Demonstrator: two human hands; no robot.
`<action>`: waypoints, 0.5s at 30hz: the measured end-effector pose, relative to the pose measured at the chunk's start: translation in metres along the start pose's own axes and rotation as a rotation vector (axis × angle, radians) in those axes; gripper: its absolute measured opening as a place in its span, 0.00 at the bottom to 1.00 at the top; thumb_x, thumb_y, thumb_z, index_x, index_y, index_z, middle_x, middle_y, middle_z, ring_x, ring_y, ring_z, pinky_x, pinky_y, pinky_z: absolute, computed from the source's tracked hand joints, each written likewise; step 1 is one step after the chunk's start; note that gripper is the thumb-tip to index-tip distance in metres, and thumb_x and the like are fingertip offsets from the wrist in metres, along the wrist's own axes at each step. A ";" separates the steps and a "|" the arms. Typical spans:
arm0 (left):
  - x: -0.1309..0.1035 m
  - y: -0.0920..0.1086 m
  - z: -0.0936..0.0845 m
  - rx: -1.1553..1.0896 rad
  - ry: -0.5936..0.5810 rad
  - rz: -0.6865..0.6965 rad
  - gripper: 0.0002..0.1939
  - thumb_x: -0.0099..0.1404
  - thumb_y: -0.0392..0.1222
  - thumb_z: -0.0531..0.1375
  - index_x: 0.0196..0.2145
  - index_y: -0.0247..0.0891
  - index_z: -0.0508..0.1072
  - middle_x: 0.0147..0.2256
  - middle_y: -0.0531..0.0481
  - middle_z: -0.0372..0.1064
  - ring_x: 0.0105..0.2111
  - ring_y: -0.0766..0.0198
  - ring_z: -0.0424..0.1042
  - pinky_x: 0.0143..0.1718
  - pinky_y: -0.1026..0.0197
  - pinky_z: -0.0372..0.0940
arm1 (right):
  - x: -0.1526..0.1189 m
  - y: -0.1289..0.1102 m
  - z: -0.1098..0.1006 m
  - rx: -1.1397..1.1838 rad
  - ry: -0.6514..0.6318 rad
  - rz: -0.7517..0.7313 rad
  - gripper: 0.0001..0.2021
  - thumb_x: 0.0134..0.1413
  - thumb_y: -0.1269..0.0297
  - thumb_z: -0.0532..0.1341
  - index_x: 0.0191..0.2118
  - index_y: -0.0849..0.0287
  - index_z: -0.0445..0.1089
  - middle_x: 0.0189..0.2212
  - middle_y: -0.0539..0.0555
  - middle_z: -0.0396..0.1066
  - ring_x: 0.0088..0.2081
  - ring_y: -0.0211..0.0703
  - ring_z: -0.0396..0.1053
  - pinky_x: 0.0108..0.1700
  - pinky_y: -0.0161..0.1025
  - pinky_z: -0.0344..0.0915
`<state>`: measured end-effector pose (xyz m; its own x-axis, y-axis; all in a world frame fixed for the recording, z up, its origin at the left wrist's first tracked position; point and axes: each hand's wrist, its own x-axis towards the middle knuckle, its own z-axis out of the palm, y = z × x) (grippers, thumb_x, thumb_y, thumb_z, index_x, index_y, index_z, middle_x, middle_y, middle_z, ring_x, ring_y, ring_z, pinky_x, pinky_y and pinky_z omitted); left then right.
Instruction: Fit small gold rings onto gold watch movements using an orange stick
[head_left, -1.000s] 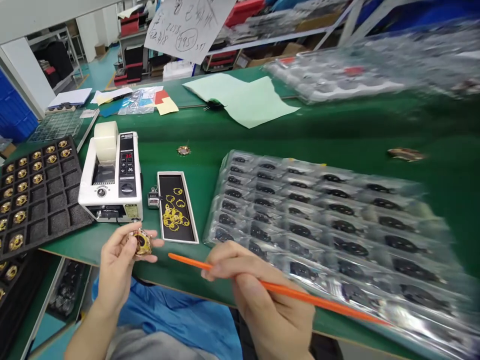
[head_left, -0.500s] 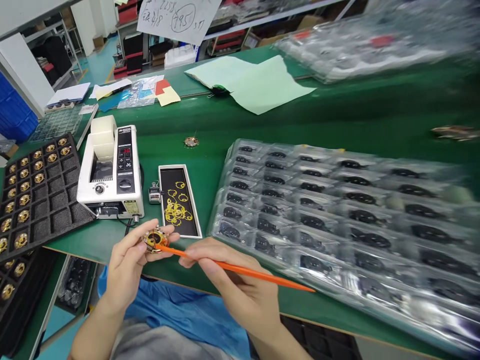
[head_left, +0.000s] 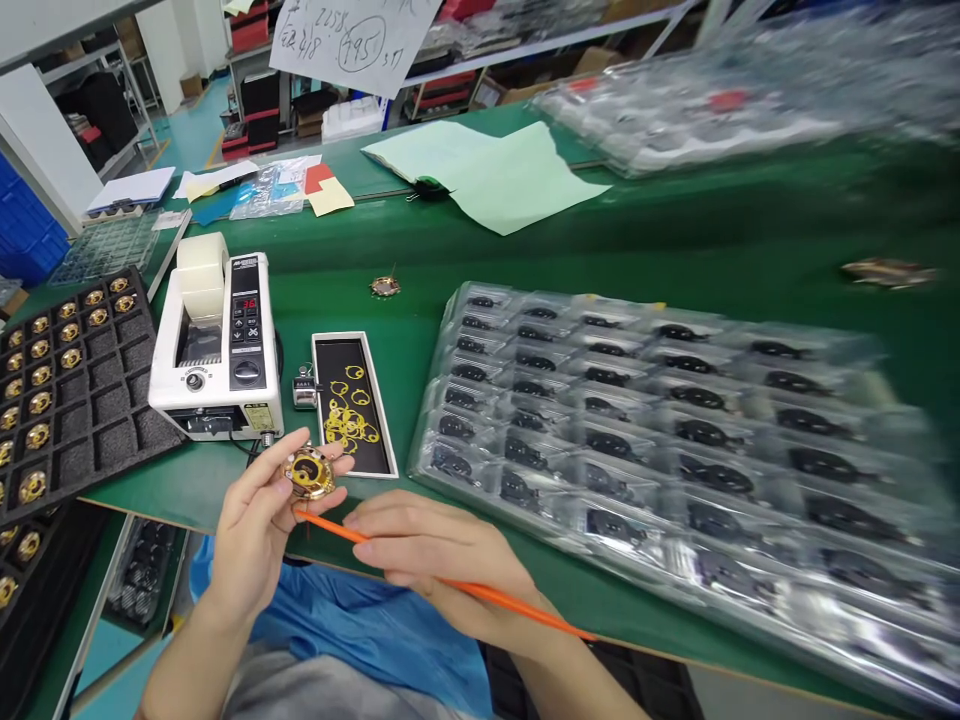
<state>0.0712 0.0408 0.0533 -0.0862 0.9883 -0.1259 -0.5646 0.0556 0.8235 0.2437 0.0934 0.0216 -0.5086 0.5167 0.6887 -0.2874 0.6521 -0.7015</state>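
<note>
Between the fingers of my left hand (head_left: 259,525) is a round gold watch case (head_left: 309,473), its open face with a dark and yellow inside turned up. My right hand (head_left: 450,560) grips a thin orange pointed stick (head_left: 517,602). The stick's tip lies at the lower edge of the case, by my left fingers. Just beyond the case stands a white-rimmed box (head_left: 379,415) with a black bottom, holding several thin yellow rings (head_left: 351,425). A small metal tally counter (head_left: 304,390) touches the box's left side.
A white tape dispenser (head_left: 247,400) stands left of the box. Farther left, a black foam tray (head_left: 112,440) holds several gold cases. Clear plastic trays (head_left: 420,470) with black parts cover the right side. Two loose gold pieces (head_left: 385,287) (head_left: 889,272) lie farther back, near green paper (head_left: 517,190).
The orange stick's tip has moved from inside the watch case down to its lower edge. My right hand has shifted slightly lower and turned. The left hand keeps the case.
</note>
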 end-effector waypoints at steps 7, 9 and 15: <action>0.003 -0.008 0.002 -0.005 -0.017 0.010 0.16 0.66 0.35 0.58 0.50 0.44 0.77 0.49 0.44 0.77 0.50 0.49 0.75 0.49 0.51 0.73 | 0.000 -0.003 0.013 -0.115 0.435 0.152 0.16 0.59 0.75 0.61 0.47 0.49 0.77 0.34 0.53 0.80 0.33 0.43 0.77 0.35 0.40 0.75; 0.004 -0.010 0.004 -0.006 0.005 0.002 0.16 0.65 0.37 0.60 0.50 0.43 0.77 0.49 0.43 0.77 0.51 0.48 0.75 0.49 0.50 0.73 | 0.002 0.000 0.018 -0.167 0.468 0.153 0.18 0.57 0.78 0.61 0.47 0.49 0.77 0.35 0.52 0.80 0.33 0.42 0.77 0.35 0.38 0.74; 0.008 -0.016 0.006 0.017 0.182 -0.012 0.19 0.61 0.42 0.65 0.50 0.41 0.77 0.50 0.41 0.76 0.52 0.47 0.74 0.51 0.51 0.72 | 0.009 0.005 0.023 -0.230 0.514 0.113 0.14 0.58 0.77 0.60 0.44 0.53 0.77 0.32 0.51 0.80 0.31 0.39 0.75 0.34 0.35 0.72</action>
<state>0.0843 0.0486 0.0428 -0.2278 0.9456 -0.2322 -0.5528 0.0707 0.8303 0.2195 0.0884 0.0202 -0.0489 0.7559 0.6529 -0.0408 0.6516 -0.7575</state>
